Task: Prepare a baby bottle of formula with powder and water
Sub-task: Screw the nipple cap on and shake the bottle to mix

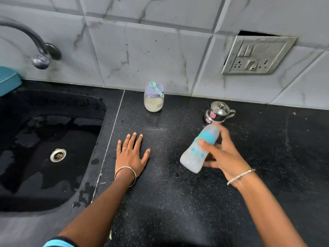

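My right hand (pixel 222 154) grips a translucent baby bottle (pixel 194 157) with a blue collar and coloured prints. The bottle is tilted, its capped top pointing up and away, and it is blurred. My left hand (pixel 130 155) lies flat on the black counter (pixel 160 202), fingers spread, holding nothing. At the back by the wall stands a glass jar of pale powder (pixel 154 102) with a lilac lid; a small teal scoop (pixel 155 88) lies across that lid. A small steel pot with a lid (pixel 218 112) stands just behind the bottle's top.
A black sink (pixel 44 148), wet, with a steel drain (pixel 58 155), takes up the left side under a curved tap (pixel 40 56). A teal object (pixel 8 80) sits at the far left edge. A switch and socket plate (pixel 256 56) hangs loose on the tiled wall.
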A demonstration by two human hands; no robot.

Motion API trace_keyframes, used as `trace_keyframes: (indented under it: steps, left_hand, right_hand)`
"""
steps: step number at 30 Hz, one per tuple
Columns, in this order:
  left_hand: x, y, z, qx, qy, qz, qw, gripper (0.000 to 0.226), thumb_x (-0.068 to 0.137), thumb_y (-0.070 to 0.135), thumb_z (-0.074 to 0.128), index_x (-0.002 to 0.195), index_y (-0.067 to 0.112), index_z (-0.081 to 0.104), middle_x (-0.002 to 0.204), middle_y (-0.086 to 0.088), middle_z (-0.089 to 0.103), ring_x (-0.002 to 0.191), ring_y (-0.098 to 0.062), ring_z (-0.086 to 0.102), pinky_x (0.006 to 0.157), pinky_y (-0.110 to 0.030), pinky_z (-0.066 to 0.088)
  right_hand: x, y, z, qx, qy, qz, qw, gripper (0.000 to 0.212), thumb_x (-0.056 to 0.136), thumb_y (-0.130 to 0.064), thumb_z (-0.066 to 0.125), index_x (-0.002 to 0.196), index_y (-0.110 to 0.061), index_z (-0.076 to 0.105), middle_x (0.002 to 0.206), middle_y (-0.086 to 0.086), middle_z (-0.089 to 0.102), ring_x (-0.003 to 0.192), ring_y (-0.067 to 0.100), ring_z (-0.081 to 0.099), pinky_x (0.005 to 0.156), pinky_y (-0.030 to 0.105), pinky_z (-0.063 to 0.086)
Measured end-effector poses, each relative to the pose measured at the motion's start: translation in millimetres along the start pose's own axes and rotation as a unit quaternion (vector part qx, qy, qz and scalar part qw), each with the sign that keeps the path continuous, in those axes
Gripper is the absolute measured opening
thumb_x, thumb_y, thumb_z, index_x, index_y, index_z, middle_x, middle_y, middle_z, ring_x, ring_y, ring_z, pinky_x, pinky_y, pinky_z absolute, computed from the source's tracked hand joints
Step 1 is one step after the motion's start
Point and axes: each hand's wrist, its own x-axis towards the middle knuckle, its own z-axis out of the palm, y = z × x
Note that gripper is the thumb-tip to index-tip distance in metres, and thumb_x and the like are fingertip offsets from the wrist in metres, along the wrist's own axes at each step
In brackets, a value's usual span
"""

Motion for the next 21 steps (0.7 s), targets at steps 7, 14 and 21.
trace_keyframes:
  steps: [7, 14, 21]
  left_hand:
    - [-0.1, 0.8, 0.0, 0.001, 0.001, 0.0, 1.0, 0.077, 0.095, 0.068, 0.011, 0.161, 0.029, 0.019, 0.17, 0.002, 0.018, 0.158, -0.02, 0.009, 0.128, -0.046, -0.002]
    - [-0.3, 0.5, -1.2, 0.003, 0.004, 0.001, 1.0, 0.078, 0.095, 0.068, 0.009, 0.161, 0.029, 0.019, 0.17, 0.003, 0.018, 0.158, -0.019, 0.008, 0.128, -0.046, -0.002]
    - [0.1, 0.5, -0.2, 0.007, 0.0, -0.001, 1.0, 0.077, 0.095, 0.069, 0.009, 0.161, 0.03, 0.019, 0.17, 0.003, 0.018, 0.158, -0.019, 0.008, 0.128, -0.047, -0.001]
  right_hand:
    - [7.2, -5.3, -12.6, 0.06, 0.096, -0.053, 0.992, 0.063, 0.094, -0.017, 0.069, 0.142, -0.039, 0.034, 0.131, 0.007, 0.058, 0.109, 0.022, 0.068, 0.062, 0.034, 0.063]
    - [10.8, -9.3, -9.6, 0.081, 0.097, -0.047, 0.991, 0.07, 0.092, -0.014, 0.072, 0.14, -0.048, 0.033, 0.137, 0.006, 0.056, 0.116, 0.027, 0.067, 0.061, 0.036, 0.063]
    - [6.0, -7.7, -4.1, 0.004, 0.0, -0.01, 1.0, 0.07, 0.089, -0.014, 0.074, 0.142, -0.046, 0.043, 0.125, 0.013, 0.064, 0.099, 0.023, 0.075, 0.063, 0.037, 0.063]
